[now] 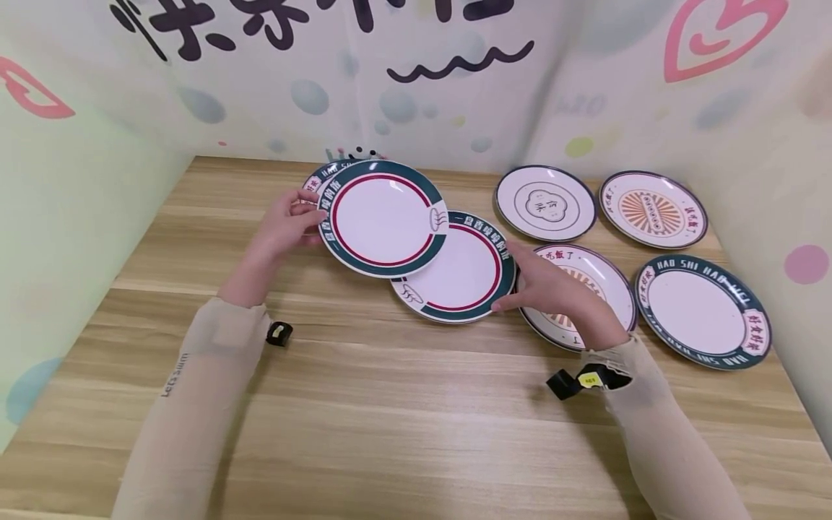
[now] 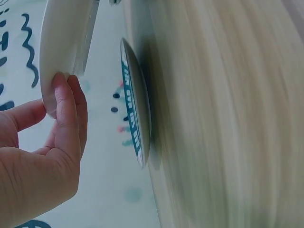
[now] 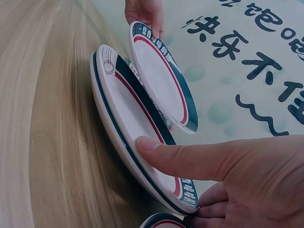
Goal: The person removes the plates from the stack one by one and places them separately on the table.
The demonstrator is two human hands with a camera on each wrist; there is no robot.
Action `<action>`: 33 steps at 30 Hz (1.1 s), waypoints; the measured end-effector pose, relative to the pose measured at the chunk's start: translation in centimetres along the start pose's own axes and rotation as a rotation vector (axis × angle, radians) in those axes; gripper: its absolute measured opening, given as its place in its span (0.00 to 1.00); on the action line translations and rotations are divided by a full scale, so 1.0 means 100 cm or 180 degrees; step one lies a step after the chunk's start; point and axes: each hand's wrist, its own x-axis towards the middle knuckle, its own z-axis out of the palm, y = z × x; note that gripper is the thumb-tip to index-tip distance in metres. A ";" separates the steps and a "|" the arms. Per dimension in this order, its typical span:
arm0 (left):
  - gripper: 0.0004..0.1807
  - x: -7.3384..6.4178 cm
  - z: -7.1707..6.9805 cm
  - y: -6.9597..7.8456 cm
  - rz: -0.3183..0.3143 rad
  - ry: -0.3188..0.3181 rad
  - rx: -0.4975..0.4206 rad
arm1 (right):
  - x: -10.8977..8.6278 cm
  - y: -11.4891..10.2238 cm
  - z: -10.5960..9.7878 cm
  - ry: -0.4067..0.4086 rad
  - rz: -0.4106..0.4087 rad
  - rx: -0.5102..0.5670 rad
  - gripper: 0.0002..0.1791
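Observation:
My left hand (image 1: 286,225) pinches the left rim of a white plate (image 1: 383,220) with a green border and red ring. In the left wrist view its thumb and fingers hold the rim, and the plate is raised off the table. Under its lower right edge is a similar green-bordered plate (image 1: 455,274). My right hand (image 3: 237,171) grips that one at the right, thumb over the face and fingers at the rim. A second edge shows beneath it in the right wrist view. Behind the raised plate, a HAO SHI plate (image 2: 135,104) lies partly hidden.
At the right lie several other plates: one with a cloud-shaped emblem (image 1: 544,204), a sunburst plate (image 1: 653,209), another sunburst plate (image 1: 607,285) partly under my right hand, and a green-lettered oval-looking plate (image 1: 698,310). A printed cloth wall (image 1: 260,115) borders the wooden table (image 1: 390,419).

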 end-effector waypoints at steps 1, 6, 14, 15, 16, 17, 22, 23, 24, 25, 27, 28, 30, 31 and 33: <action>0.23 0.000 -0.002 -0.001 0.0002 0.0023 -0.0016 | 0.000 0.000 0.000 0.0001 0.0004 0.0007 0.62; 0.22 -0.001 -0.017 -0.006 0.0024 0.0157 -0.0192 | -0.001 0.002 -0.001 0.0024 -0.0013 0.0004 0.63; 0.10 -0.002 -0.046 -0.020 0.0106 0.0357 -0.0838 | -0.001 0.003 -0.001 0.0036 -0.0062 -0.0019 0.62; 0.10 -0.002 -0.049 -0.021 0.0096 0.0382 -0.0927 | -0.001 0.003 -0.001 0.0038 -0.0061 -0.0016 0.62; 0.10 -0.003 -0.052 -0.023 0.0088 0.0400 -0.1020 | -0.001 0.003 -0.001 0.0036 -0.0060 -0.0010 0.62; 0.10 -0.003 -0.055 -0.024 0.0063 0.0439 -0.1090 | 0.000 0.004 -0.001 0.0036 -0.0056 -0.0007 0.63; 0.11 -0.004 -0.068 -0.031 -0.0005 0.0656 -0.1483 | 0.000 0.003 0.000 0.0035 -0.0045 0.0021 0.62; 0.11 -0.005 -0.070 -0.033 -0.0025 0.0712 -0.1529 | 0.000 0.003 0.000 0.0035 -0.0040 0.0031 0.62; 0.11 -0.005 -0.072 -0.034 -0.0043 0.0756 -0.1590 | 0.000 0.002 0.000 0.0035 -0.0042 0.0041 0.62; 0.11 -0.005 -0.075 -0.035 -0.0059 0.0806 -0.1658 | 0.000 0.002 0.000 0.0034 -0.0037 0.0040 0.62; 0.11 -0.005 -0.080 -0.038 -0.0104 0.0890 -0.1776 | 0.000 0.002 0.000 0.0029 -0.0017 0.0027 0.62; 0.11 -0.006 -0.082 -0.039 -0.0131 0.0931 -0.1837 | 0.000 0.002 0.001 0.0025 -0.0006 0.0013 0.63; 0.12 -0.006 -0.086 -0.041 -0.0190 0.0996 -0.1999 | 0.000 0.002 0.001 0.0018 0.0005 -0.0019 0.63; 0.12 -0.006 -0.088 -0.042 -0.0222 0.1033 -0.2046 | 0.000 0.002 0.001 0.0014 0.0010 -0.0032 0.63; 0.13 -0.006 -0.092 -0.044 -0.0305 0.1093 -0.2141 | 0.001 0.002 0.001 0.0013 0.0004 -0.0039 0.63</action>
